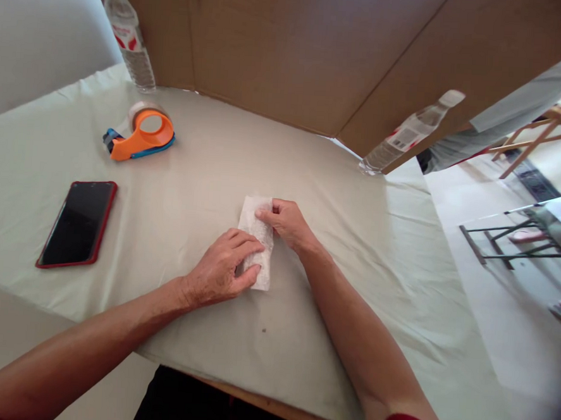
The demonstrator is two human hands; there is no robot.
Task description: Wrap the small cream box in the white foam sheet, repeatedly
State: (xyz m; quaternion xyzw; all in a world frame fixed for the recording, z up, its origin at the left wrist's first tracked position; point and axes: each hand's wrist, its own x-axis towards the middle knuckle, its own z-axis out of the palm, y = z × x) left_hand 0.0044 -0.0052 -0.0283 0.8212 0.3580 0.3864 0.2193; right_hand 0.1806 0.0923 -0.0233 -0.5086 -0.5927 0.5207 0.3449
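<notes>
A folded white paper tissue (257, 222) with a crinkled surface lies lengthwise on the cloth-covered table in front of me. My right hand (289, 224) pinches its upper right edge, thumb on top and the other fingers curled at the side. Across its lower half, my left hand (229, 264) rests with fingers and thumb bent around the left side, gripping it against the table. Whether anything is wrapped inside the tissue I cannot tell.
To the left lie a black phone in a red case (77, 223) and an orange tape dispenser (145, 135). Water bottles stand at the back left (129, 39) and back right (411, 135), by a tall cardboard panel (271, 51). A folding stool (516, 240) is beyond the right edge.
</notes>
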